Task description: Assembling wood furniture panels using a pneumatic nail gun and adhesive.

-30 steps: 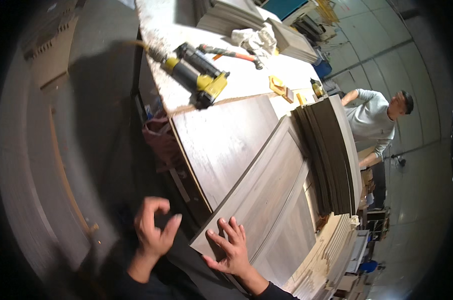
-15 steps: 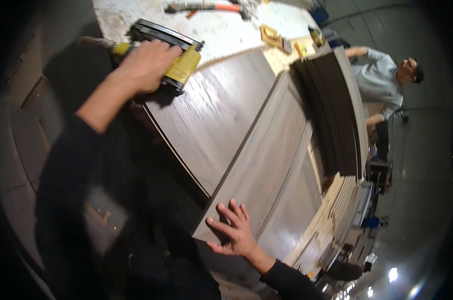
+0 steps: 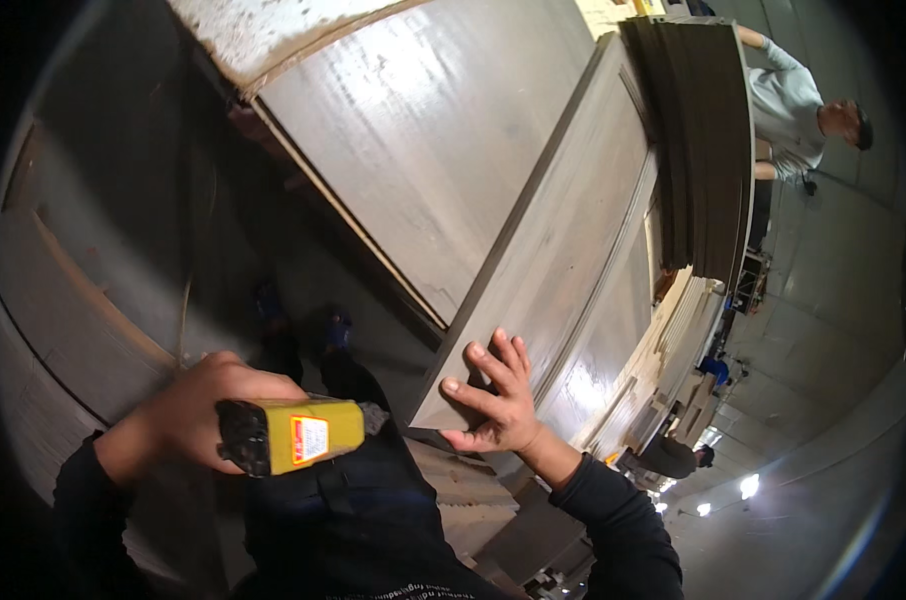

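Note:
My left hand (image 3: 198, 410) grips a yellow and black nail gun (image 3: 291, 436), held low in front of my body, away from the bench. My right hand (image 3: 493, 395) lies flat with spread fingers on the near end of a long grey-brown wooden panel (image 3: 563, 230). That panel rests tilted over a wider grey-brown board (image 3: 423, 140) on the workbench.
A stack of dark thin boards (image 3: 708, 140) lies at the far right of the bench. Another person in a light grey shirt (image 3: 798, 100) stands beyond it. Pale ribbed mouldings (image 3: 673, 340) lie along the bench's right side. Curved wooden panels (image 3: 63, 290) stand at my left.
My left hand has lifted the nail gun off the benchtop and brought it down close to my body. My right hand stays pressed on the panel's near end.

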Available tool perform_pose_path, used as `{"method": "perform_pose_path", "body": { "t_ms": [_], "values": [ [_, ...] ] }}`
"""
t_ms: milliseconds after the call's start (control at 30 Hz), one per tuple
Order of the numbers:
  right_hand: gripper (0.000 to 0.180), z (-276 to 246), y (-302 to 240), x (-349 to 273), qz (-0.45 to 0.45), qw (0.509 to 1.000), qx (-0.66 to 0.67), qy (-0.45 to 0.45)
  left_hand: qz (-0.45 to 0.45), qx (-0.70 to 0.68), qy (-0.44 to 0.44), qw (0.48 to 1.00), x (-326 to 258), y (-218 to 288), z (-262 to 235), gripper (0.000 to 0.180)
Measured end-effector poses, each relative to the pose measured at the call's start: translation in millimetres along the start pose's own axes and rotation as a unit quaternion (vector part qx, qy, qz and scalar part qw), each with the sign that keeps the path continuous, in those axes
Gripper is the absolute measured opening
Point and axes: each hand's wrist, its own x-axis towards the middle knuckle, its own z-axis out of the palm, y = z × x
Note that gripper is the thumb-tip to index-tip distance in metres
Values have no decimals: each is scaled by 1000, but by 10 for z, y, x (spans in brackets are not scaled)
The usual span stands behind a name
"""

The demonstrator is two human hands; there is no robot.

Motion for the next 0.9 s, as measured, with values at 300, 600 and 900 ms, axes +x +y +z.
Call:
{"method": "perform_pose_path", "body": {
  "t_ms": [300,600,900],
  "values": [
    [49,10,34,-18,-4,1000,-6,6,45,-59,-1,997,164,-270,74,40],
    [50,-9,77,-68,-9,1000,10,12,37,-78,-23,996,287,-262,101,39],
    [49,27,59,-76,-5,1000,11,5,48,-81,-26,995,294,-330,96,39]
  ]
}}
